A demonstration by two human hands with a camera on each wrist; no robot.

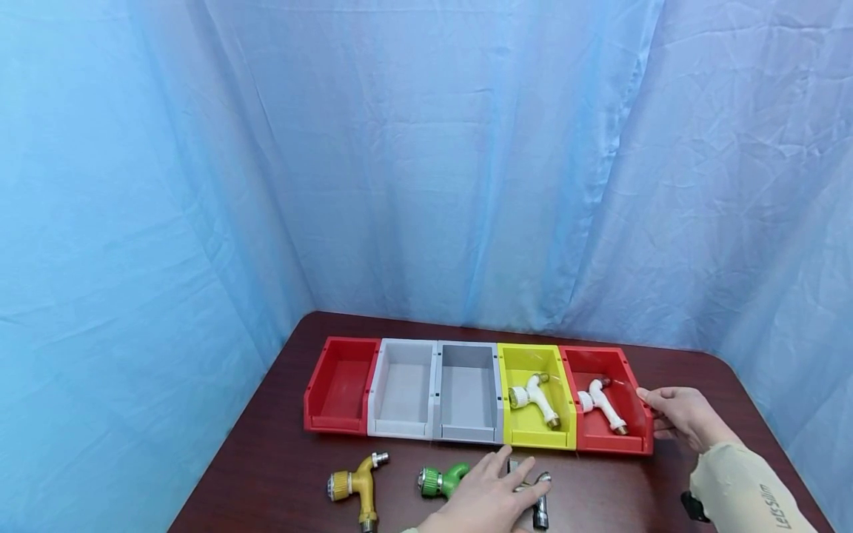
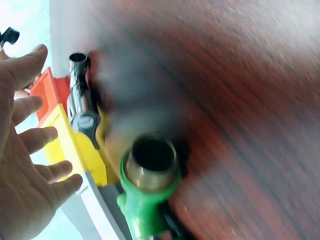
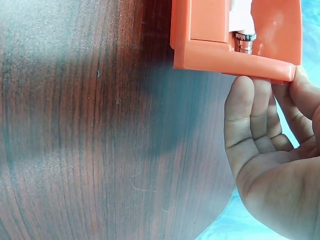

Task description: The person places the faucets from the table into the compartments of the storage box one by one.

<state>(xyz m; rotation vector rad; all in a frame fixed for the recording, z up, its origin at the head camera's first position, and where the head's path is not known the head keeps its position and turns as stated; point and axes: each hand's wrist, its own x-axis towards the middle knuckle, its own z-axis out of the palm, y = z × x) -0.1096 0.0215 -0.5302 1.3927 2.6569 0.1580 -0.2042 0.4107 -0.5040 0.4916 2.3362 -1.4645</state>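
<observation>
My right hand [image 1: 686,418] holds the outer side of the right-hand red bin [image 1: 613,444], thumb at the rim and fingers against the outside wall. A white tap [image 1: 603,407] lies inside that bin. My left hand [image 1: 489,496] is spread, palm down, over the table in front of the bins. It partly covers a green tap [image 1: 440,480] and a chrome tap [image 1: 541,511]. In the left wrist view its fingers are apart and grip nothing, with the chrome tap [image 2: 82,105] and green tap [image 2: 142,205] beside them.
Left of the held bin stand a yellow bin [image 1: 543,438] with another white tap [image 1: 536,396], a grey bin [image 1: 466,433], a light grey bin [image 1: 400,428] and a second red bin [image 1: 336,423], in one row. A yellow tap [image 1: 363,488] lies at front left. Blue curtains [image 1: 426,163] surround the table.
</observation>
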